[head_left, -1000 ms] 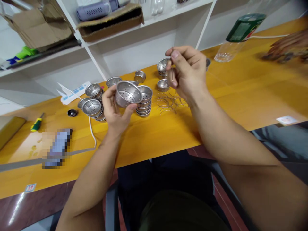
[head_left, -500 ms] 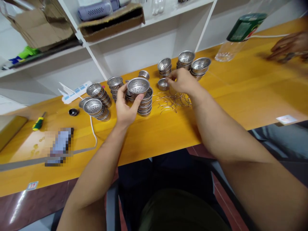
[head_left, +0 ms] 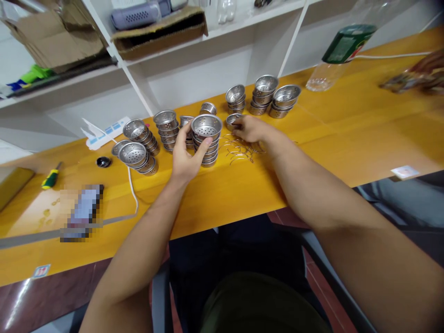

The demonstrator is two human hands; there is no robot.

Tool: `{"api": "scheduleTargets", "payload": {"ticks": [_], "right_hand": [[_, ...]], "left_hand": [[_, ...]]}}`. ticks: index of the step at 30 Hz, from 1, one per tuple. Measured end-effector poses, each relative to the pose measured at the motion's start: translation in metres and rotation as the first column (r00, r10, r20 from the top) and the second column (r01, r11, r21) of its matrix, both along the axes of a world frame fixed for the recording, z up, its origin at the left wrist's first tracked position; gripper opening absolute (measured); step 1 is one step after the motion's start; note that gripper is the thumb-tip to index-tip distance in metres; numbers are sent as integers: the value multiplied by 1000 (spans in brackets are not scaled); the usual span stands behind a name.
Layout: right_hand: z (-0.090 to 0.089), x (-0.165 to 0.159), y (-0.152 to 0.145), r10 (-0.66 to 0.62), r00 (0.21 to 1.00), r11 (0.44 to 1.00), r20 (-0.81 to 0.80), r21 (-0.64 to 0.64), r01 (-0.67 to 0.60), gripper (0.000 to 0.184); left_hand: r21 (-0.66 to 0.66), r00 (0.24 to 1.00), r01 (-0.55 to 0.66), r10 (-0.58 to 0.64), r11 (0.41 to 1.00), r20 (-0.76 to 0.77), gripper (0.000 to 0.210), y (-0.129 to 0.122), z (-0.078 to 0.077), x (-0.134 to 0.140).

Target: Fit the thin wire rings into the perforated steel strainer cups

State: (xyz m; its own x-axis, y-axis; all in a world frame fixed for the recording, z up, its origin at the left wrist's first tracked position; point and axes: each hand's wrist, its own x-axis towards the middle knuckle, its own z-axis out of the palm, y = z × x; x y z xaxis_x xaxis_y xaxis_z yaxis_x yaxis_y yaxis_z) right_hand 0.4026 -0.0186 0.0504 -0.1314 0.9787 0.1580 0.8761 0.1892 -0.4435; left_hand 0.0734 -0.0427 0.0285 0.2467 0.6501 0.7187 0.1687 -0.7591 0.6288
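My left hand (head_left: pixel 188 156) is closed round a perforated metal strainer cup (head_left: pixel 207 126), thumb on its front and fingers at its left side. The cup sits at the top of a stack of like cups (head_left: pixel 209 157). My right hand (head_left: pixel 250 128) has its fingers bent at the rim of a low single strainer cup (head_left: pixel 231 121) on the table; its fingertips are partly hidden, but they appear to pinch that rim. Just below my right hand lie several thin curved wire pieces (head_left: pixel 239 150).
More cup stacks stand left (head_left: pixel 133 155) and behind right (head_left: pixel 266 95). A clear bottle (head_left: pixel 322 76) with a green label is at the right, near another person's hand (head_left: pixel 428 69). A phone (head_left: pixel 85 208), screwdriver (head_left: pixel 51 179) and white cable (head_left: pixel 132 185) lie left.
My left hand has moved slightly right and down, bringing its cup from beside the stack onto its top. My right hand has shifted left and lower at the small cup.
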Motion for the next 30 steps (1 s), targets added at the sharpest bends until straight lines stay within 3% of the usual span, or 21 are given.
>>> {"api": "scheduleTargets", "payload": {"ticks": [3, 6, 8, 11, 12, 13, 15, 17, 19, 22, 26, 30], "right_hand": [[5, -3, -1, -45, 999, 999, 30, -16, 46, 24], [20, -3, -5, -34, 992, 977, -120, 204, 58, 22], [36, -8, -16, 55, 953, 898, -297, 432, 83, 29], [62, -35, -46, 340, 809, 743, -479, 664, 82, 48], [69, -49, -59, 457, 748, 693, -481, 720, 40, 51], [74, -63, -72, 545, 701, 676, -460, 736, -43, 49], [78, -89, -96, 704, 621, 619, -344, 726, -299, 45], [78, -106, -112, 807, 518, 552, -282, 673, -493, 36], [79, -109, -119, 862, 425, 497, -277, 629, -598, 32], [85, -96, -118, 881, 381, 470, -279, 603, -644, 27], [94, -81, -113, 866, 437, 487, -242, 605, -630, 22], [90, -87, -111, 837, 481, 515, -260, 673, -531, 24]], "left_hand": [[119, 998, -55, 55, 991, 10, 103, -2, -1, -6], [295, 991, -135, 129, 946, 40, 99, -9, 10, -14], [365, 986, -169, 154, 915, 69, 86, -17, 22, -19], [422, 989, -149, 124, 894, 86, 77, -27, 39, -25], [430, 991, -128, 104, 893, 80, 78, -31, 43, -26], [427, 995, -95, 75, 899, 65, 80, -34, 46, -28], [390, 1000, -15, 7, 921, 23, 84, -39, 49, -33], [348, 999, 52, -51, 936, -13, 83, -43, 50, -37], [332, 998, 61, -55, 941, -28, 81, -43, 50, -41], [309, 999, 42, -35, 950, -25, 84, -40, 50, -45], [268, 994, 104, -95, 958, -49, 78, -40, 50, -46], [236, 994, 100, -89, 967, -57, 77, -44, 52, -45]]}}
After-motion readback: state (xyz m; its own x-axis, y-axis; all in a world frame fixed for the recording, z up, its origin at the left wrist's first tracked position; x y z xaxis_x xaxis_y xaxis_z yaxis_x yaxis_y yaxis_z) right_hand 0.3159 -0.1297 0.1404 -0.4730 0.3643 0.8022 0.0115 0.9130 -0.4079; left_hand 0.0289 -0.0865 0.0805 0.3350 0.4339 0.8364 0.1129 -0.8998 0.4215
